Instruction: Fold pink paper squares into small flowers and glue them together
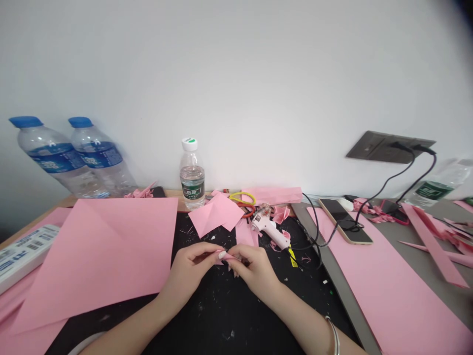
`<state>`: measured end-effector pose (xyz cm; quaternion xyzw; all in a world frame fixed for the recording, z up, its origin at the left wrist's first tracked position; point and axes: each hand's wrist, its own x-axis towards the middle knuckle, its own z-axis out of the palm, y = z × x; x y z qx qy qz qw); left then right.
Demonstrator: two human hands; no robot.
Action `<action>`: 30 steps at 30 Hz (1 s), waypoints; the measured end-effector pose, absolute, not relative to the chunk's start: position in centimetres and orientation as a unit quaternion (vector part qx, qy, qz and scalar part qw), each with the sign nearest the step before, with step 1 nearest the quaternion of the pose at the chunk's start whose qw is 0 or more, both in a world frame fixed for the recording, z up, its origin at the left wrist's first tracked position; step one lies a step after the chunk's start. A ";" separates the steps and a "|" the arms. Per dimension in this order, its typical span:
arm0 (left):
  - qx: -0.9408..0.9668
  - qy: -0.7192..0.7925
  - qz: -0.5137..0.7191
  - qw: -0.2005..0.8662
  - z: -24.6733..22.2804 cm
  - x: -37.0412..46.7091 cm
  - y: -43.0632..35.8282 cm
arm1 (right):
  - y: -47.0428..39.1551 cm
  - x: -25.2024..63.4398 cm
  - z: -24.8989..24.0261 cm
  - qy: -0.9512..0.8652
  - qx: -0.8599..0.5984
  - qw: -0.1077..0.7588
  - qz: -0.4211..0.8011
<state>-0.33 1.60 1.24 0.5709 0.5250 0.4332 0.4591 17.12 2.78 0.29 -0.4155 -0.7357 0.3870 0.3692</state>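
Note:
My left hand (195,261) and my right hand (253,266) meet over the black mat (221,320), both pinching one small piece of pink paper (229,256). Most of that piece is hidden by my fingers, so its shape is hard to tell. Just beyond my hands lies a creased pink paper square (218,214). To its right a pale pink glue gun (271,230) rests on its side, nozzle toward the wall. Scissors with yellow and orange handles (244,199) lie partly under the papers.
Large pink sheets (121,246) cover the left side, beside a white box (29,251). A water bottle (192,177) stands by the wall; two blue-capped bottles (98,158) lean at left. At right, a phone (345,222) lies on a pink sheet, with black cables (388,175) running from the socket.

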 end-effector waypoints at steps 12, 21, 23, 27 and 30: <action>0.660 0.474 0.448 0.374 0.9 -0.6 1.4 | 3.4 17.5 0.3 -0.766 -0.359 0.354 0.400; 0.668 0.468 0.460 0.350 1.2 -0.5 0.9 | 3.1 17.3 0.1 -0.779 -0.354 0.352 0.380; 0.666 0.469 0.457 0.358 1.2 -0.5 1.0 | 3.1 17.3 0.1 -0.770 -0.354 0.355 0.393; 0.635 0.499 0.434 0.400 1.2 -0.2 1.5 | 3.4 17.4 0.1 -0.725 -0.395 0.385 0.412; 0.618 0.524 0.400 0.429 1.1 -0.1 1.8 | 3.6 17.5 0.0 -0.694 -0.419 0.404 0.424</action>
